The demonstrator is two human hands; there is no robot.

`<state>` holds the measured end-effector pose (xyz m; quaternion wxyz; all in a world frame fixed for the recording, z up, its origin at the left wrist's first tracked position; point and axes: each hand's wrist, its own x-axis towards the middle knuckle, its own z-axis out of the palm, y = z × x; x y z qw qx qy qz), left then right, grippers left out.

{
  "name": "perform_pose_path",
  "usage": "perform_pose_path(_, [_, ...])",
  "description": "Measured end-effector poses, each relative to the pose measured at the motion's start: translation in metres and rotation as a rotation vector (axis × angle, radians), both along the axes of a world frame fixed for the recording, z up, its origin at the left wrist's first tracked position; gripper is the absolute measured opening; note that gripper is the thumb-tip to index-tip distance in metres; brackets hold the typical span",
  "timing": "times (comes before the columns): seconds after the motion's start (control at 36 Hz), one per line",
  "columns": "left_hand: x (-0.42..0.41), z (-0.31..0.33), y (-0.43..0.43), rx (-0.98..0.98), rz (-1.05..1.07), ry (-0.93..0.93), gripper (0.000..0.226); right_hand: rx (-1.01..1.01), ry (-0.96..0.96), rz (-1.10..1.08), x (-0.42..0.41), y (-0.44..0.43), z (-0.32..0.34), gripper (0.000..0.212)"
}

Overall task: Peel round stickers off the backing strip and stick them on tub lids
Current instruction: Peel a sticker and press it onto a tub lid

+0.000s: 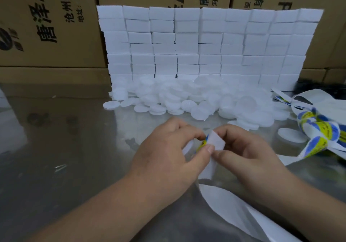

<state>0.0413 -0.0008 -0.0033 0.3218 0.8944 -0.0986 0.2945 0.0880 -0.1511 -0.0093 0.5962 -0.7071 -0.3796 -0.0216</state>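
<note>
I saw the left hand pinching a blue-yellow sticker, the right hand gripping the white backing strip right beside it, pile of tub lids lay beyond both hands

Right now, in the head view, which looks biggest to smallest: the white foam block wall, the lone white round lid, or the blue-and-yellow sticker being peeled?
1. White foam block wall
2. Lone white round plastic lid, right side
3. Blue-and-yellow round sticker: mostly hidden, so unsure against the lid
</note>
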Motion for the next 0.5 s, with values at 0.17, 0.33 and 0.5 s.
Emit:
perform_pose_path(0.17, [-0.001,-0.001,-0.001,-0.050,0.016,0.002,0.022,0.001,0.025,0.020,0.000,-0.001,0.002,0.029])
perform_pose_path(0.33, [0.000,0.003,0.002,-0.176,0.062,-0.014,0.010,0.017,0.064,0.025,0.002,-0.003,0.004,0.031])
perform_pose_path(0.5, [0.014,0.006,0.016,-0.476,0.235,0.017,0.008,-0.041,0.115,-0.065,0.001,-0.004,0.004,0.011])
